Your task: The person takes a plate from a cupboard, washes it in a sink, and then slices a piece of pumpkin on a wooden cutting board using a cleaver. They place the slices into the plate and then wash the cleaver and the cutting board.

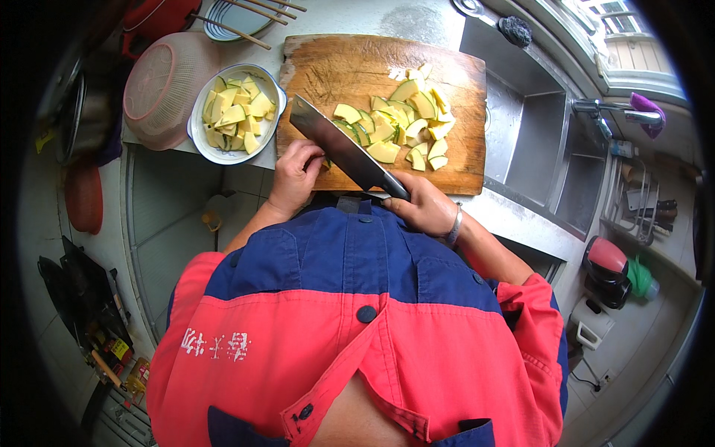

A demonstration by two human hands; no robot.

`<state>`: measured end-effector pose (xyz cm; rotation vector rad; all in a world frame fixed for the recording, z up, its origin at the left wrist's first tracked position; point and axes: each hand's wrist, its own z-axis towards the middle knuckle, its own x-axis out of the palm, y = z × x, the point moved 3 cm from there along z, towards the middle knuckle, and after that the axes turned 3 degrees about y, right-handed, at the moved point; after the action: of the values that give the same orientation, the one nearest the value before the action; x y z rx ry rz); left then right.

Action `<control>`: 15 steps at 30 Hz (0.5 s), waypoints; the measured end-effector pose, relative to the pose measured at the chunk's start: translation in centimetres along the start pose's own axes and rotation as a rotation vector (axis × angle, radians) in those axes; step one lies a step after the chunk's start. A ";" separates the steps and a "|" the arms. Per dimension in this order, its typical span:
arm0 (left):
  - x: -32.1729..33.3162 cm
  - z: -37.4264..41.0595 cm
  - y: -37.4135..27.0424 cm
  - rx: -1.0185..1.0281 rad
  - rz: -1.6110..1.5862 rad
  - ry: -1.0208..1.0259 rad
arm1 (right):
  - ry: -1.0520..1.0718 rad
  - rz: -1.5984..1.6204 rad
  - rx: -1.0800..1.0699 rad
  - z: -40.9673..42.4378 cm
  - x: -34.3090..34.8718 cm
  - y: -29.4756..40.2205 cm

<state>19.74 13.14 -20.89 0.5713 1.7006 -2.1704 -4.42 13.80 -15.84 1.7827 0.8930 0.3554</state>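
Observation:
In my right hand (427,204) is a cleaver (341,142) with a black handle. Its broad blade slants up and left over the wooden cutting board (335,67). My left hand (296,173) is at the board's left front edge, fingers bent close to the blade. A sliver of green-skinned yellow squash (327,164) shows at its fingertips; the rest is hidden by the hand and blade. Right of the blade lies a heap of cut squash slices (399,120) with green rinds. More squash slices (234,114) fill a white two-handled dish (195,131) left of the board.
A pink plastic strainer basket (162,89) rests upside down beside the dish. Behind it, chopsticks (246,11) lie across a striped bowl (223,25). A steel sink (525,128) with a faucet (614,112) adjoins the board's right side. Knives (653,209) stand in a rack farther right.

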 end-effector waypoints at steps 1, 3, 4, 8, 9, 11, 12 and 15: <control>0.0 0.0 0.0 0.005 0.003 0.000 | 0.003 0.002 0.026 0.1 0.0 0.2; 0.0 0.1 0.0 0.014 0.011 0.002 | -0.002 0.005 0.028 0.4 0.0 0.7; 0.0 0.1 0.0 0.017 0.015 0.003 | -0.010 0.007 0.004 0.6 0.1 1.0; 0.2 0.2 0.2 0.012 0.001 0.009 | 0.005 0.073 -0.021 1.7 0.5 0.2; 0.2 0.2 0.3 0.004 0.003 0.011 | 0.021 0.069 -0.017 1.8 0.5 0.1; 0.2 0.1 0.4 -0.014 0.007 0.015 | 0.057 0.061 -0.009 1.9 0.5 0.2; 0.2 0.0 0.4 -0.017 0.002 0.010 | 0.054 0.076 0.021 1.7 0.4 0.6; 0.4 -0.2 0.4 -0.025 -0.009 -0.001 | 0.046 0.154 0.075 0.5 0.0 1.3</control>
<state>19.63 13.21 -21.47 0.5571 1.7308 -2.1525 -3.61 13.30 -14.86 1.9246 0.8118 0.4687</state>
